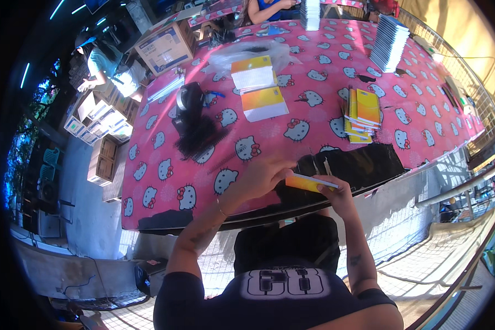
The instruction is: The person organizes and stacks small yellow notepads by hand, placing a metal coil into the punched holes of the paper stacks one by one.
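Yellow-orange pad [304, 183] in the right hand [340, 197], over the black patch [368, 163]

Dark cloth comes first: the person's shirt [209, 313], with a pale print across it, on the near side of the black patch; the patch itself lies along the near edge of a pink table cover [335, 77] printed with cat faces. The right hand is at the near side of the patch, its thumb and fingers closed on the right end of the pad; the left hand [265, 177] is by the patch's left end, its fingers bent and their tips at the pad's left end; whether they grip it or only touch it, I cannot tell. The pad is tilted, its pale edge upward, above the left part of the patch.

Just beyond the patch sits a small pile of yellow spiral notebooks [366, 107]; farther to the patch's left is a tangle of black strands [195, 137]; beyond the patch's left end lie two yellow-topped stacks of pages [264, 103], one behind the other, with crumpled clear plastic [283, 52] behind them.

Well beyond the patch, a tall stack of notebooks [389, 47] leans on the right; a large carton [165, 48] is far to the left; past that carton's left side is a person in a light-blue top [105, 63]; straight beyond, at the far edge, are another tall stack [310, 15] and a person in a blue top [268, 12].
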{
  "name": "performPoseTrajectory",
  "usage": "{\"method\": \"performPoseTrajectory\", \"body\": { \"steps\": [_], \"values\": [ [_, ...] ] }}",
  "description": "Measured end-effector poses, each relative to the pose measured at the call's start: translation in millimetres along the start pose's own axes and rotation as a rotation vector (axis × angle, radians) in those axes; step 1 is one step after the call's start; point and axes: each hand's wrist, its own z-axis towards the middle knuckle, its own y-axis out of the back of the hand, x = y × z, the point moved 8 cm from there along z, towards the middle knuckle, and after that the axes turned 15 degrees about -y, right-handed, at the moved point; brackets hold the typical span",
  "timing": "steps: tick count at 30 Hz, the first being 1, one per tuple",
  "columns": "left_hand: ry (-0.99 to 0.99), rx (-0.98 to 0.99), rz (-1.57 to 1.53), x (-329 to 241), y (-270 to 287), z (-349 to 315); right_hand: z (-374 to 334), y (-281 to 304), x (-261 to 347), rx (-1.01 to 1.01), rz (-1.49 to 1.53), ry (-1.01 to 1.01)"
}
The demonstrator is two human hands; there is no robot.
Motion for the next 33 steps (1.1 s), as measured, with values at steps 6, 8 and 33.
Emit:
{"method": "performPoseTrajectory", "body": {
  "steps": [6, 8, 33],
  "values": [
    [0.094, 0.072, 0.405, -40.8, -4.0, 17.5, -13.1, 4.2, 1.9, -0.095, 0.029, -0.018],
    [0.035, -0.022, 0.742, -70.8, -21.6, -2.7, -16.0, 0.6, 7.5, -0.108, 0.055, -0.031],
    [-0.082, 0.019, 0.668, -75.0, -66.7, -12.7, -15.5, 0.3, 20.4, 0.005, 0.043, 0.01]
  ]
}}
